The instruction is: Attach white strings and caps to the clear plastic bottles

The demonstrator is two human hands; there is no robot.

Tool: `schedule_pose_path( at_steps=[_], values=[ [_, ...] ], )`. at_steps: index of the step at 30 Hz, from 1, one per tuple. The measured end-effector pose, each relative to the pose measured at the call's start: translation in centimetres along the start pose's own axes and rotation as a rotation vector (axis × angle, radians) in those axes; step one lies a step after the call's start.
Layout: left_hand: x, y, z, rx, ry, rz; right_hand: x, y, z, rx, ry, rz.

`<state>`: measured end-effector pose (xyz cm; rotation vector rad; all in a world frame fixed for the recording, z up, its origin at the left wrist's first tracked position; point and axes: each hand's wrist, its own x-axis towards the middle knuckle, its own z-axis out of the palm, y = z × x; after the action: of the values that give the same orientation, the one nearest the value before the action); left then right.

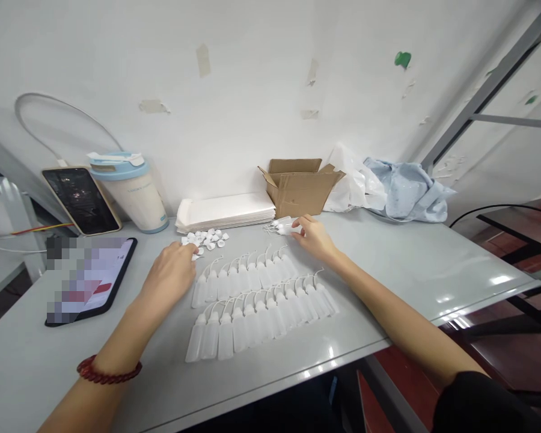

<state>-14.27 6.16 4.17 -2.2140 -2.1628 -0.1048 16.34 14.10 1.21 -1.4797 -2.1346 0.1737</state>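
Note:
Two rows of small white squeeze bottles [256, 300] with thin curved nozzles lie side by side on the grey table [410, 264]. My left hand [171, 273], with a red bead bracelet on its wrist, reaches to a heap of small white caps [207, 238] and its fingers pinch at one cap at the heap's near edge. My right hand [313, 236] reaches to a small pile of loose white bottles [282, 226] in front of the cardboard box, fingers closed on one of them.
An open cardboard box [297, 186] stands at the back by the wall, with a stack of white sheets [225, 211] left of it and plastic bags and blue cloth [406, 189] to its right. A tub [133, 189], a phone [81, 198] and a tablet [90, 276] are at the left.

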Motion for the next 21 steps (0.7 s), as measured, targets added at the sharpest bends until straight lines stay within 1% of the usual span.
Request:
schedule_pose_path(
  at_steps=[3,6,9,12,15,18,21],
  values=[
    [0.1,0.0,0.3,-0.003,0.004,0.003,-0.2,-0.6,-0.3,0.017,-0.005,-0.015],
    [0.2,-0.1,0.7,-0.011,0.021,0.005,-0.5,-1.4,-0.9,0.091,-0.054,-0.048],
    [0.2,-0.1,0.9,0.002,0.028,0.008,-1.0,-2.4,-1.7,0.214,-0.162,-0.08],
    [0.2,0.1,0.8,0.036,0.029,0.017,-1.4,-3.3,-2.5,0.317,-0.302,-0.067],
    [0.2,0.2,0.7,0.085,0.007,0.026,-1.7,-4.0,-3.3,0.303,-0.387,-0.043],
    [0.2,0.4,0.6,0.102,-0.012,0.026,-1.8,-4.3,-3.7,0.25,-0.421,-0.078],
    [0.2,0.5,0.5,0.103,-0.023,0.023,-1.8,-4.2,-3.8,0.219,-0.492,-0.113]
  ],
)
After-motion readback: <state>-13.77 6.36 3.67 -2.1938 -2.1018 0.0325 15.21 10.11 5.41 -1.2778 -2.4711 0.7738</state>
